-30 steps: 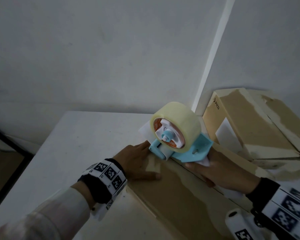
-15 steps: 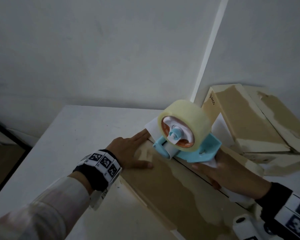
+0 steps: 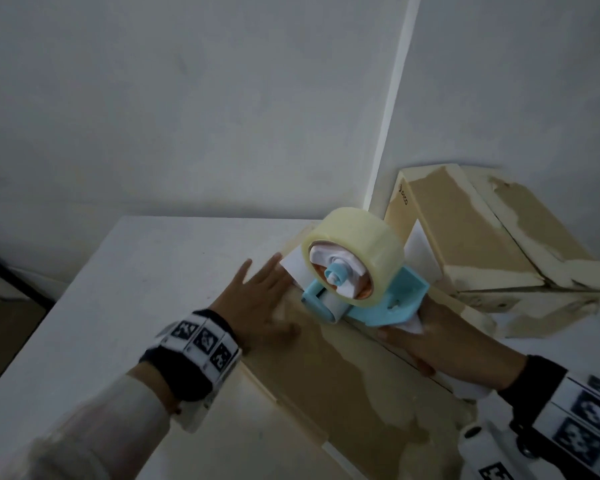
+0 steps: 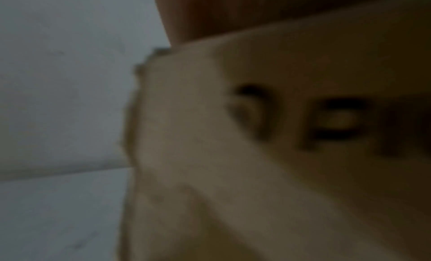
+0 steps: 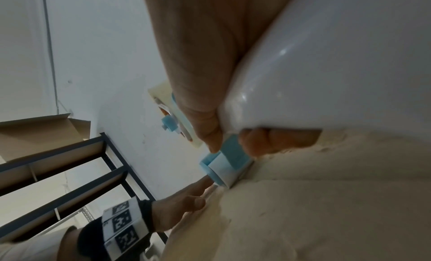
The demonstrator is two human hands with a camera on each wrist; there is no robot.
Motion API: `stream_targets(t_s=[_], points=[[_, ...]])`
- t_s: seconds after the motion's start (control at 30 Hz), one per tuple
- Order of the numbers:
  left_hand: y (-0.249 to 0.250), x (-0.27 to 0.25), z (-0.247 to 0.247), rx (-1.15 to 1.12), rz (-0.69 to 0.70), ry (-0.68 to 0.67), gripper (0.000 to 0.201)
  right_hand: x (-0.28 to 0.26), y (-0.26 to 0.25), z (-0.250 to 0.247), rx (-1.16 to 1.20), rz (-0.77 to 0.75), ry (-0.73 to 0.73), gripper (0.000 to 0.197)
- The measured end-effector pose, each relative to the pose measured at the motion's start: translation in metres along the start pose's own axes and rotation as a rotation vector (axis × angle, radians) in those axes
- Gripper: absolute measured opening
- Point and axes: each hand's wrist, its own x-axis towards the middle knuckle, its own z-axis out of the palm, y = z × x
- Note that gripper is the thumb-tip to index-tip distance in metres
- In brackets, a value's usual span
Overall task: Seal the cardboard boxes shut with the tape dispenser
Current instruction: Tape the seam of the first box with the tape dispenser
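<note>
A light-blue tape dispenser (image 3: 371,299) with a big roll of clear tape (image 3: 357,237) rides on top of a long cardboard box (image 3: 343,382). My right hand (image 3: 440,341) grips its white handle (image 5: 326,62), and the roller (image 5: 221,171) touches the box's centre seam near the far end. My left hand (image 3: 257,299) lies flat on the left flap beside the roller, fingers straight and spread. The left wrist view is blurred and shows only the box side (image 4: 256,154) with dark lettering.
The box lies on a white table (image 3: 136,289) set against a grey wall. Two more cardboard boxes (image 3: 482,237) are stacked at the back right, close to the dispenser. A dark metal shelf rack (image 5: 70,173) holding a box stands to the left.
The dispenser has moved along the seam toward the box's far end. My left hand slid forward with it, and its fingers now spread near the far edge.
</note>
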Motion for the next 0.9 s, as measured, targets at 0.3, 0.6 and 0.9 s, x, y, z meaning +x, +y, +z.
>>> stream_targets(t_s=[0.3,0.6,0.9], points=[[0.014,0.002,0.004,-0.122,-0.017,0.130,0.131,-0.004,-0.004,0.001,-0.005,0.045,-0.030,0.056],[0.016,0.001,0.005,-0.169,-0.109,0.053,0.140,-0.038,0.008,-0.016,-0.074,0.075,-0.027,0.011],[0.020,0.001,0.001,-0.132,-0.142,0.011,0.142,-0.130,0.056,-0.053,-0.063,0.318,-0.003,0.016]])
